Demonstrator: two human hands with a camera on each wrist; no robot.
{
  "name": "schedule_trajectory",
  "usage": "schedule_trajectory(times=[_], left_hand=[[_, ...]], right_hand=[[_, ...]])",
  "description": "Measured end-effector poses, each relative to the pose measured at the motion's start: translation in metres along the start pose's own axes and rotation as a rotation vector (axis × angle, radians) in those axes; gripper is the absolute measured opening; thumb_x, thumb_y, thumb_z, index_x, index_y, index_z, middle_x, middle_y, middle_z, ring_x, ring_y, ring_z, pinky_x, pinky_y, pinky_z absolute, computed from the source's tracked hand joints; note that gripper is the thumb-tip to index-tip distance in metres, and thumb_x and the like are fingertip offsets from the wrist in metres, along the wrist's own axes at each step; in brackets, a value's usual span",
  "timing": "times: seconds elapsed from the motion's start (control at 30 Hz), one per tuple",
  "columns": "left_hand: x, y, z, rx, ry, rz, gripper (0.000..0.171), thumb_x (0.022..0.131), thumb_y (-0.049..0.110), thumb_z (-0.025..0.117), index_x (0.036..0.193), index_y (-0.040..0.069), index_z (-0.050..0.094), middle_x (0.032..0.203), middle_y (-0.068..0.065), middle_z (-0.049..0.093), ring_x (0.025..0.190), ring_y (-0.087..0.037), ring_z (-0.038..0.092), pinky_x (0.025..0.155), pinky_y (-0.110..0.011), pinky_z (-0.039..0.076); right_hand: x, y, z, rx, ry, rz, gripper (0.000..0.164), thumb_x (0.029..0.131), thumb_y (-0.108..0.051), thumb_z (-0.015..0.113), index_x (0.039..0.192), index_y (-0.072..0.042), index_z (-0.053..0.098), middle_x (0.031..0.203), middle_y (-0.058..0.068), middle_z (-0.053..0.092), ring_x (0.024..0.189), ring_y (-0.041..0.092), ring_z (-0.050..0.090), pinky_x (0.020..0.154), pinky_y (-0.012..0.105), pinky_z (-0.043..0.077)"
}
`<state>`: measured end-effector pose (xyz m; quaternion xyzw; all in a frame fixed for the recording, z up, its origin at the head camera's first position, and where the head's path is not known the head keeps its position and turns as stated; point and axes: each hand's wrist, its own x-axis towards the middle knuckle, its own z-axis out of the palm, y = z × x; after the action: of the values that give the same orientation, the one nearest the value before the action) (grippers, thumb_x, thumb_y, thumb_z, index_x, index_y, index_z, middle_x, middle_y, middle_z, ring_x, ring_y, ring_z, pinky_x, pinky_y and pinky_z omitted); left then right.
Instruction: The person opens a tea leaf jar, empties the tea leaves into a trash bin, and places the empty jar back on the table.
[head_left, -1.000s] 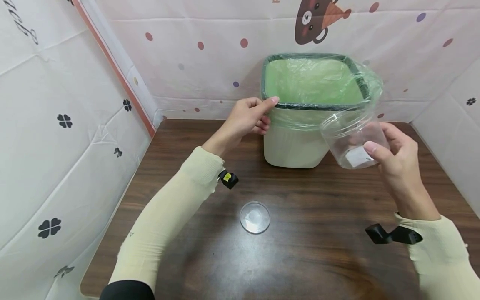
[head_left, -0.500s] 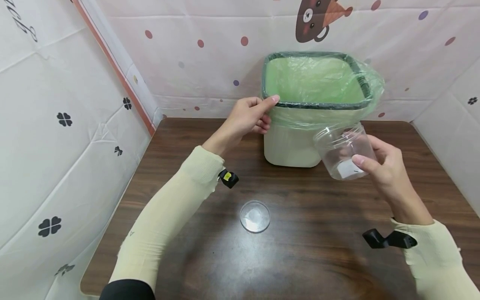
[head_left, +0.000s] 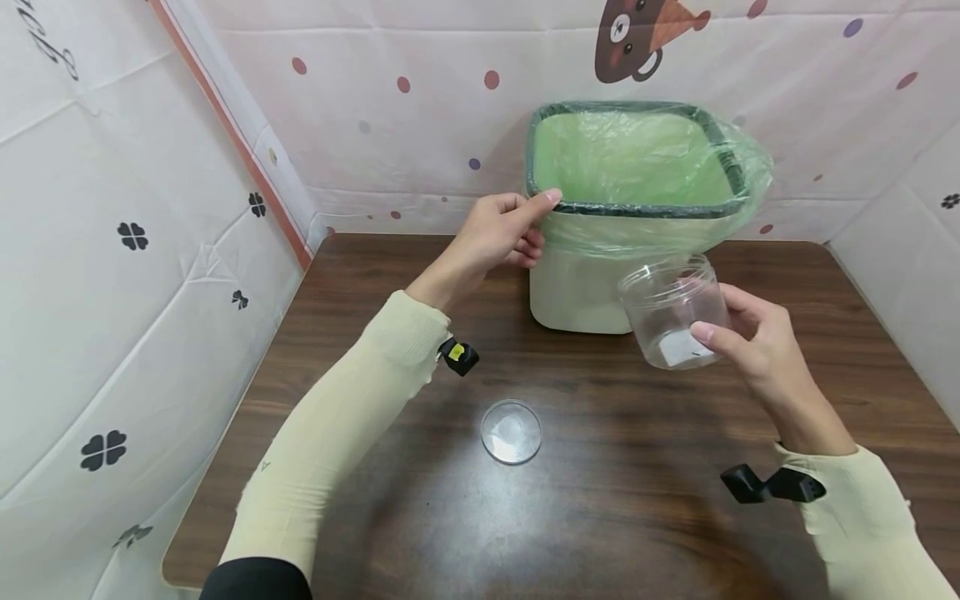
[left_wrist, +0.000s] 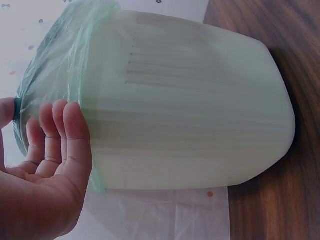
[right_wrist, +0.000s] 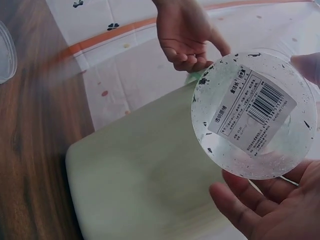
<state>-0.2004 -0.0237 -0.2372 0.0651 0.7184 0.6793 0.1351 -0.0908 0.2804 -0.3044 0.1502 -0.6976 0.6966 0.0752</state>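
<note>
My left hand [head_left: 498, 229] pinches the near left corner of the rim of a pale trash can [head_left: 573, 292], thumb on top and fingers below. A thin green bag [left_wrist: 75, 55] lines the can and folds over its rim, bulging at the right. In my right hand [head_left: 757, 346] is a clear plastic jar [head_left: 663, 304], gripped by its side and tilted, its mouth toward the can's front. A white barcode label [right_wrist: 255, 112] and dark specks show on the jar's bottom in the right wrist view. A clear round lid [head_left: 511, 432] lies flat on the table.
The brown wood-grain table [head_left: 600, 517] carries the can at its back edge. A printed cloth [head_left: 360, 125] hangs close behind the can, and another covers the left side. Black wrist cameras sit on both cuffs.
My right hand has brought the jar down and to the left, away from the can's right rim to in front of its lower right side. The left hand keeps its hold.
</note>
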Motion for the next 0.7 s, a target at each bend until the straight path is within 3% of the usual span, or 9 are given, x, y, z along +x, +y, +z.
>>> schedule_trajectory(times=[0.3, 0.43, 0.7], left_hand=[[-0.001, 0.001, -0.001, 0.009, -0.001, -0.002, 0.043, 0.093, 0.044, 0.072, 0.094, 0.002, 0.062, 0.083, -0.013, 0.062, 0.068, -0.023, 0.062, 0.079, -0.045, 0.060], [0.000, 0.000, 0.000, 0.001, -0.003, -0.002, 0.042, 0.093, 0.044, 0.072, 0.094, 0.002, 0.062, 0.083, -0.014, 0.062, 0.068, -0.023, 0.062, 0.081, -0.047, 0.059], [0.000, 0.000, -0.001, 0.001, -0.004, -0.004, 0.042, 0.094, 0.043, 0.071, 0.094, 0.003, 0.062, 0.082, -0.013, 0.062, 0.068, -0.022, 0.062, 0.079, -0.044, 0.060]], right_hand=[[-0.006, 0.008, -0.004, -0.169, -0.045, 0.031, 0.042, 0.085, 0.013, 0.066, 0.118, -0.012, 0.071, 0.092, 0.002, 0.070, 0.074, 0.009, 0.064, 0.060, 0.017, 0.052], [-0.008, 0.010, -0.004, -0.246, -0.077, 0.049, 0.041, 0.086, 0.011, 0.069, 0.117, -0.015, 0.071, 0.095, 0.000, 0.071, 0.076, 0.008, 0.066, 0.061, 0.017, 0.053], [-0.011, 0.014, 0.001, -0.146, -0.150, 0.075, 0.046, 0.082, 0.016, 0.071, 0.123, -0.005, 0.068, 0.108, 0.001, 0.073, 0.091, 0.010, 0.072, 0.071, 0.019, 0.056]])
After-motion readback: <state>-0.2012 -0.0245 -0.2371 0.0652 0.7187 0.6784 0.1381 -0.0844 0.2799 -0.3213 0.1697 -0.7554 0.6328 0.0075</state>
